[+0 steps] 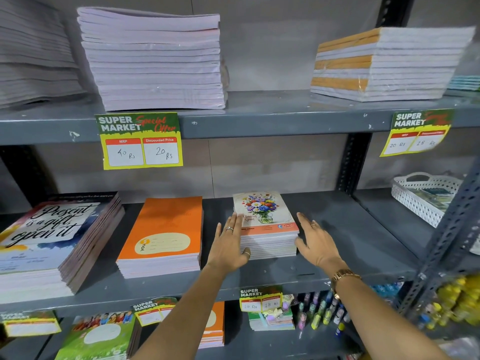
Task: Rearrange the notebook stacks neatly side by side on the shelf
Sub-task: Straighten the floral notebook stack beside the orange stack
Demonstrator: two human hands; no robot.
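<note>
On the middle grey shelf [337, 229] stand three notebook stacks. A small stack with a flower-bouquet cover [263, 216] sits right of centre. My left hand [230, 242] lies flat against its left side, fingers spread, thumb at the front edge. My right hand [315, 242] is open at its right side, fingers spread, touching or almost touching the stack. An orange-covered stack [163, 229] stands to the left with a gap between. A larger stack with a "Present is a gift" cover [57, 237] is at the far left, slightly askew.
The upper shelf carries tall plain stacks [153, 61] and an orange-striped wrapped stack [384, 63]. Price tags [140, 140] hang off shelf edges. A white plastic basket [423, 196] sits on the right bay. A slotted upright [446, 242] stands right. Pens and notebooks fill the lower shelf.
</note>
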